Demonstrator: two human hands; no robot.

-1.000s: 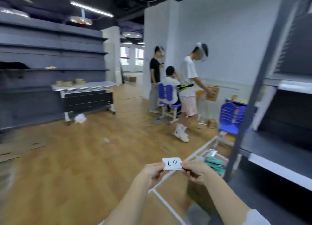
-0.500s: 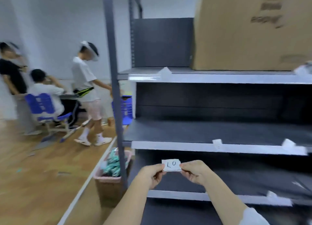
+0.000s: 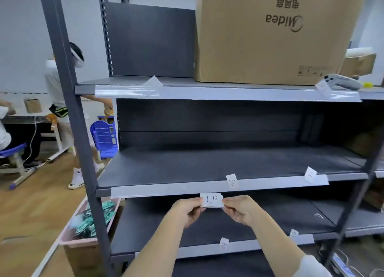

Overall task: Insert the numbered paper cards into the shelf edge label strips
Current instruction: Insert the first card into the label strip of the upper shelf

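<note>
Left: pink bin point(image 3: 68, 240) on floor beside grey shelf post point(image 3: 83, 152). Centre: left hand point(image 3: 187, 211) and right hand point(image 3: 239, 210) pinching card point(image 3: 212, 200) marked "LO" by its ends, just below middle strip point(image 3: 166, 190). Right: "50" card point(image 3: 231, 181) tucked in that strip.
</note>
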